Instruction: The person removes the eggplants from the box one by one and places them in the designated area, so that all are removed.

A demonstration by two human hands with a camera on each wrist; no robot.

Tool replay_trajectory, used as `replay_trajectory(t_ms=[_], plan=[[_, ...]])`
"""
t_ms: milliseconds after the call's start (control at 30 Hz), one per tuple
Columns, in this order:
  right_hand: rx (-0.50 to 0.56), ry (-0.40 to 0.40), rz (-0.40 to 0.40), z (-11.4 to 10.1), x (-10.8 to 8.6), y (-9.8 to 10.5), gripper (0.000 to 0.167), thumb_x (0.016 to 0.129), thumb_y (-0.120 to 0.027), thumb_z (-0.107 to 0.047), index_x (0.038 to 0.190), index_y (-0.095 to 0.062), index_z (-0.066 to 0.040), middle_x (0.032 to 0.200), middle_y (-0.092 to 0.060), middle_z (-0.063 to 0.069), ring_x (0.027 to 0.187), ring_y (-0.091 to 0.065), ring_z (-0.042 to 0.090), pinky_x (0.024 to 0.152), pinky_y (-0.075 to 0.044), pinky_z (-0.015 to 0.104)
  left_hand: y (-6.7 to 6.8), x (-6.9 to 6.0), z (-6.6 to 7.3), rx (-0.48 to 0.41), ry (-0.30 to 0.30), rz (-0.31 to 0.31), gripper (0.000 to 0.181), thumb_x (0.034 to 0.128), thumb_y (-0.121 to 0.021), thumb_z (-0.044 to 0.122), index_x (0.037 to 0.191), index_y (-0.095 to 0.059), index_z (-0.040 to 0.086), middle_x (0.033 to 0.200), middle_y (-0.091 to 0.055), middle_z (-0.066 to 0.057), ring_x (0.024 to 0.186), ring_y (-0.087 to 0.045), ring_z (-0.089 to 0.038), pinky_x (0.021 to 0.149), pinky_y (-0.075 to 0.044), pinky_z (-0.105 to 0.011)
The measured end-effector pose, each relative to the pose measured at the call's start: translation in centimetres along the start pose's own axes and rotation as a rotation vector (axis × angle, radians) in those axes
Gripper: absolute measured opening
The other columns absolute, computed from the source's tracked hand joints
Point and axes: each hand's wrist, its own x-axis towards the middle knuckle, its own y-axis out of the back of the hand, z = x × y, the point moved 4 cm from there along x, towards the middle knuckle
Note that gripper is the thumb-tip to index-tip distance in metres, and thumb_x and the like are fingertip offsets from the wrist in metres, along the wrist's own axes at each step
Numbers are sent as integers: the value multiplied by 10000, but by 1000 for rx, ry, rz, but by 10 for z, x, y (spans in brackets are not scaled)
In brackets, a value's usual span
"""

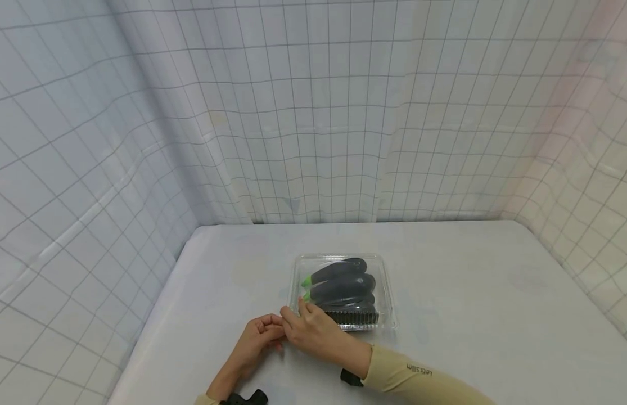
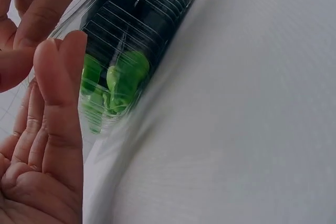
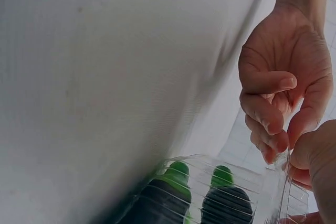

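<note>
A clear plastic clamshell box (image 1: 338, 256) with several dark eggplants (image 1: 342, 288) inside lies on the table, its lid down over them. Their green stem ends (image 2: 128, 77) point left, toward the hands. At the box's near left corner my left hand (image 1: 255, 342) pinches the plastic edge between thumb and index finger, palm turned up in the right wrist view. Right beside it, my right hand (image 1: 315, 333) reaches across the front side and pinches the same corner. Its fingers partly cover the box's front edge, and the exact grip is partly hidden.
A white cloth covers the table (image 1: 460, 315). Grid-patterned white curtains (image 1: 313, 112) hang behind it and on both sides. Dark devices are strapped at the left wrist (image 1: 247, 397) and the right wrist (image 1: 351, 378).
</note>
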Motion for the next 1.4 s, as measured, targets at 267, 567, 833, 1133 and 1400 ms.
replay_trajectory(t_ms=[267,567,833,1133,1400], plan=[[108,-90,64,12,2,9,315,993,-363,-125,867,-650,-157,955,-549,-29,812,-659,135,504,-405,185,-1,3,-4,23,-25,92,132,962,-548,105,920,-613,-1,820,-705,-81,743,-684,-189,606,-535,-277],[159,-143,139,14,-4,7,297,961,-405,-118,817,-661,-154,1001,-594,-29,938,-655,194,624,-488,235,-1,8,-6,10,7,83,123,943,-579,97,941,-608,-22,801,-700,-91,733,-681,-189,650,-545,-316],[332,-180,226,20,-14,10,129,816,-737,-254,822,-663,-148,1086,-622,16,1008,-635,212,816,-498,288,0,6,-8,-19,12,69,77,943,-567,64,924,-603,-1,809,-703,-92,737,-687,-188,653,-547,-320],[522,-202,296,54,-51,10,364,698,-844,-320,934,-639,-135,1077,-616,41,1008,-588,164,891,-442,321,0,6,-10,-63,55,83,166,944,-571,79,966,-556,-85,807,-691,-82,746,-690,-201,672,-548,-339],[561,-209,345,75,-99,8,421,651,-871,-289,977,-655,-133,1024,-625,21,915,-589,165,797,-439,345,0,6,-14,-68,61,98,259,951,-563,103,1003,-507,-145,790,-667,-85,731,-684,-220,679,-548,-358]])
